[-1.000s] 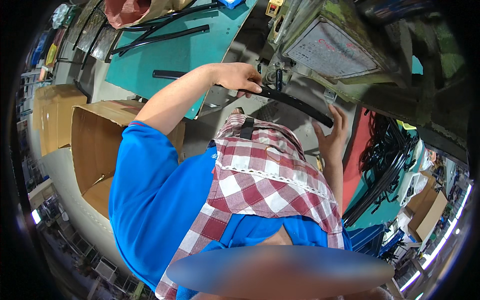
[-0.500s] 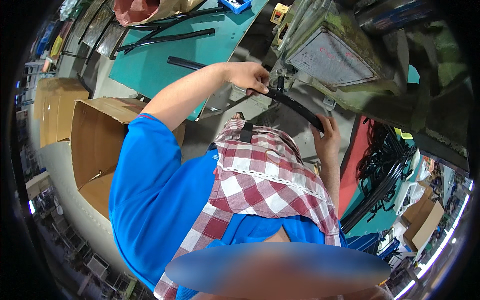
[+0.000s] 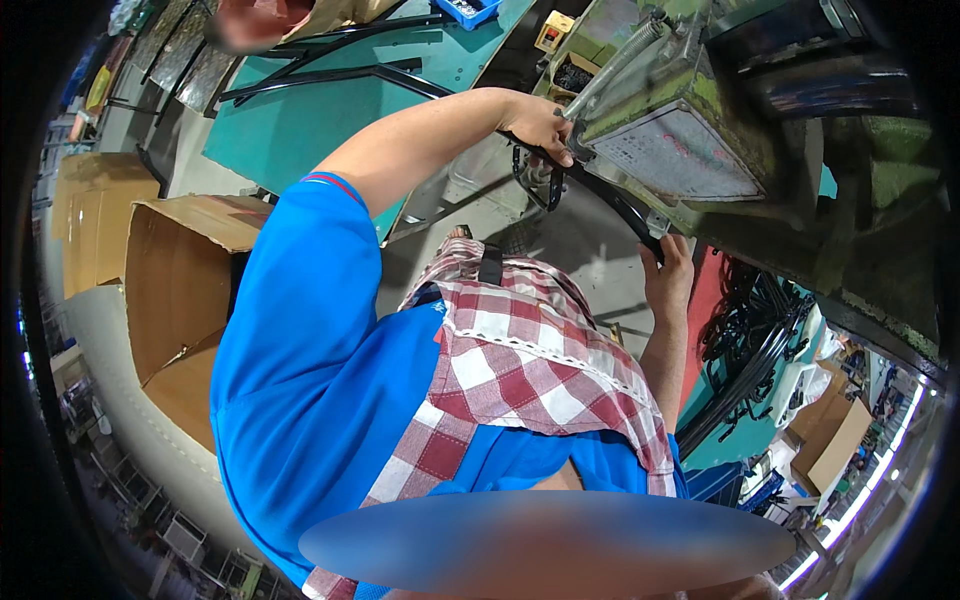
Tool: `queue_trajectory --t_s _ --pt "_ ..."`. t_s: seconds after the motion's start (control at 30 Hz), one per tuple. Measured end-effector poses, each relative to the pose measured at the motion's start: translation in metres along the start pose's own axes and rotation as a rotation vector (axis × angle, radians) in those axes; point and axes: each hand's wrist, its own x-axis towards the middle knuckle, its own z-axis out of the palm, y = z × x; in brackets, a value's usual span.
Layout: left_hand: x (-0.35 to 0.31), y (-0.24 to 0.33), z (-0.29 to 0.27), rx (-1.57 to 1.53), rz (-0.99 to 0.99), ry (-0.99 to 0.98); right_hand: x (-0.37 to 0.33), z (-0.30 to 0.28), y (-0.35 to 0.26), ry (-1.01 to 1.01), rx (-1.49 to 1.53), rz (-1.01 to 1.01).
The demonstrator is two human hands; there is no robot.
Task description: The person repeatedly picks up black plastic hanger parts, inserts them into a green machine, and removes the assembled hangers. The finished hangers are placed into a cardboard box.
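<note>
Both hands gripped a long black bar under the green machine: left hand, right hand.

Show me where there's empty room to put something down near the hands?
The green table has a bare patch between the black bars and its near edge. The open cardboard box looks empty too. Around the left hand, right hand, black curved part and machine, it is crowded.
</note>
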Motion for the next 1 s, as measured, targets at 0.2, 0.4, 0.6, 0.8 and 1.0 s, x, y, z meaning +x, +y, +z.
queue_trajectory --t_s 0.2,0.4,0.6,0.8,1.0 --pt "-0.003 -0.008 -0.006 0.251 -0.068 0.057 0.004 0.013 0.001 0.016 -0.141 -0.116" --pt "-0.003 0.006 0.008 0.276 -0.225 0.124 0.029 0.041 -0.065 -0.029 -0.028 -0.1" --pt "0.004 -0.002 0.018 0.256 -0.143 0.172 0.058 0.063 -0.077 -0.022 -0.174 -0.266" --pt "0.012 -0.012 0.01 0.054 -0.131 -0.046 0.061 0.066 -0.046 0.045 -0.055 -0.27" --pt "0.07 -0.003 -0.029 0.67 0.027 0.381 0.051 0.08 -0.033 -0.048 -0.113 -0.127"
